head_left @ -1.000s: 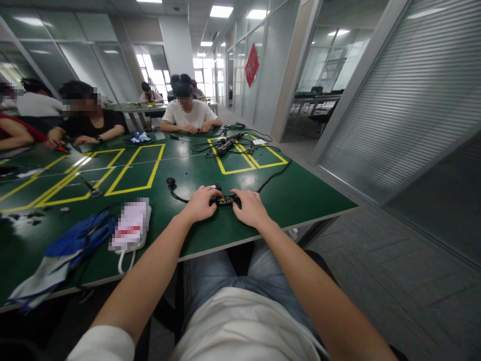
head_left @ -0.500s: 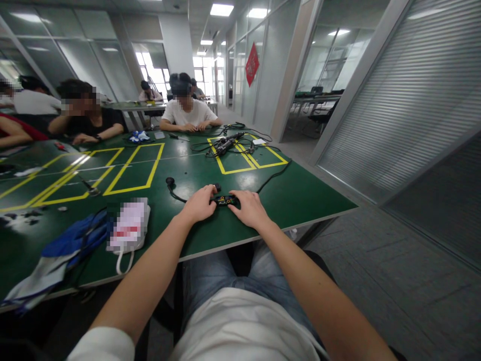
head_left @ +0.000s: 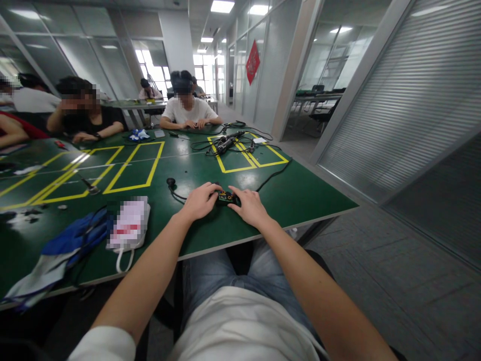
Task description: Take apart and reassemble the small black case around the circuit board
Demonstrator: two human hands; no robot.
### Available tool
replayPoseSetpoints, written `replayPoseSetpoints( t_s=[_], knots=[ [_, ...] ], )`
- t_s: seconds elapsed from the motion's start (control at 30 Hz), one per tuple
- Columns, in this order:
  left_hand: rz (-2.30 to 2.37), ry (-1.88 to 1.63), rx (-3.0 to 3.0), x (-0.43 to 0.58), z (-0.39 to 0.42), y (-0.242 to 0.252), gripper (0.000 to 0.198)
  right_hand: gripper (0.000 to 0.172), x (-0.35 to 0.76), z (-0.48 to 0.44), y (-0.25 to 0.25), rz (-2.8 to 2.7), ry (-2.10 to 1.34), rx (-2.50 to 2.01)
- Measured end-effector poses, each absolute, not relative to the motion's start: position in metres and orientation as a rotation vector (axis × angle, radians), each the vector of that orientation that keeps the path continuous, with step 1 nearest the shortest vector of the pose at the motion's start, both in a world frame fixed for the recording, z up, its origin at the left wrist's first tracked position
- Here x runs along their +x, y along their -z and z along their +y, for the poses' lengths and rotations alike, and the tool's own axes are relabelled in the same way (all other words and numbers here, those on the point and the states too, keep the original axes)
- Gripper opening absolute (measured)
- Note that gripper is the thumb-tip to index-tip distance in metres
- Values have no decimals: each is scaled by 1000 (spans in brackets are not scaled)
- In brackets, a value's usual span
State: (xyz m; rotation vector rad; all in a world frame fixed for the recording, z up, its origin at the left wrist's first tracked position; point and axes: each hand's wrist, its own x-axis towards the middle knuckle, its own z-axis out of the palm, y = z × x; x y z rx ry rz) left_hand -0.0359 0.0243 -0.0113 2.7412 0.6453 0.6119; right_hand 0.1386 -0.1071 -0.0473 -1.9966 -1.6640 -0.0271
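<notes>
A small black electronic device (head_left: 226,197) with a green board and orange-yellow round parts lies near the table's front edge, between my two hands. My left hand (head_left: 203,200) grips its left end, fingers curled over it and partly hiding it. At the opposite end, my right hand (head_left: 250,205) holds the device between thumb and fingers. A black cable with a round plug-like end (head_left: 171,182) comes out beside my left hand. Past my right hand, another black cable (head_left: 274,173) runs off toward the back right.
The green table (head_left: 319,200) bears yellow tape rectangles. Dark tools with tangled cables (head_left: 227,144) lie farther back. To my left are a white device (head_left: 130,225) with a strap and blue-grey gloves (head_left: 71,240). A person in a white shirt (head_left: 190,113) sits opposite.
The device has tilted between my hands, its left end now slightly higher. My fingers have shifted a little on it; the things on the table have stayed put.
</notes>
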Motion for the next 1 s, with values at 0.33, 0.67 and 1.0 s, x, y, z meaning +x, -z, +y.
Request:
replayPoseSetpoints(
  t_s=[0.33, 0.67, 1.0],
  knots=[
    [703, -426, 2799, -37, 32, 13, 38, 56, 137, -107, 47, -1654, 55, -1980],
    [647, -474, 2743, -39, 42, 17, 36, 46, 138, -106, 47, -1632, 45, -1969],
    [660, -479, 2650, -42, 49, 20, 26, 36, 141, -105, 54, -1545, 75, -1976]
  ],
)
